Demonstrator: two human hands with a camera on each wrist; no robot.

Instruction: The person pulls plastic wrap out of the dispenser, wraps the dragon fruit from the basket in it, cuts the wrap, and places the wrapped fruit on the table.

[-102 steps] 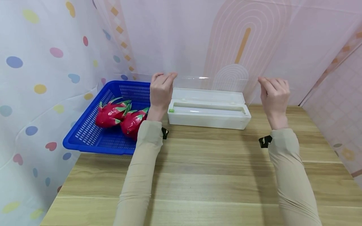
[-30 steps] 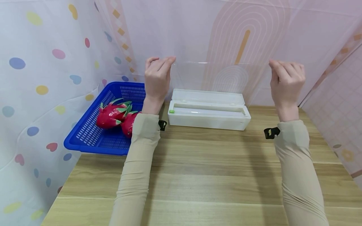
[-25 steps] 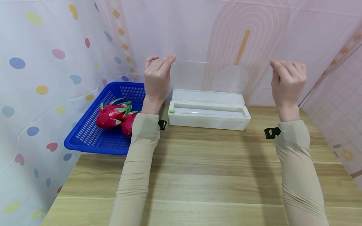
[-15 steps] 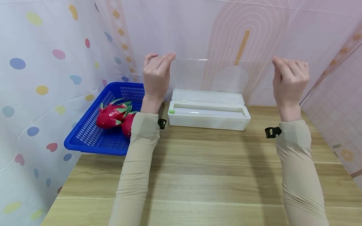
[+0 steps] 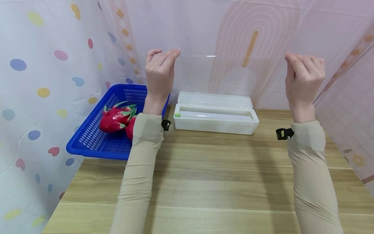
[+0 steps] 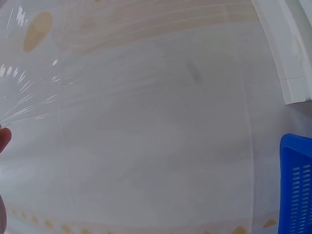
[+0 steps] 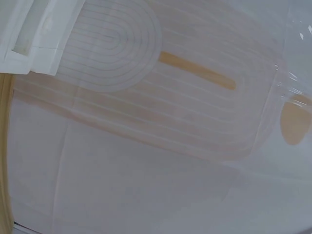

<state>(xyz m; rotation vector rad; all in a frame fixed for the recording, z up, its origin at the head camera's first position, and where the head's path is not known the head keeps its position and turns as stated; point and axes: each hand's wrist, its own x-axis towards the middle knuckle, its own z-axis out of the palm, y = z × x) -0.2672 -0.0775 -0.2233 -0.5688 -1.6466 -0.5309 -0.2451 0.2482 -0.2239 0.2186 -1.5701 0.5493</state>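
In the head view, a nearly invisible sheet of cling film [image 5: 211,56] spans the gap between the two raised hands. My left hand [image 5: 159,73] pinches its left end between thumb and fingers, and my right hand [image 5: 305,74] pinches the right end. Behind and below the film stands a white cling film dispenser [image 5: 214,126], its lid tipped back and the roll showing inside. A green slider [image 5: 177,115] sits at its left end. In the left wrist view, creases in the film run toward a fingertip [image 6: 4,138] at the left edge.
A blue slotted basket [image 5: 99,155] stands at the left, partly behind the left forearm. Two red dragon fruits with green tips lie in it, one [image 5: 112,121] mostly visible, the other [image 5: 130,128] half covered by the sleeve. A patterned curtain [image 5: 181,19] hangs behind the wooden table [image 5: 210,182].
Both hands have risen, drawing the film higher above the dispenser. They have also spread apart, the right hand moving right and the left hand slightly left.
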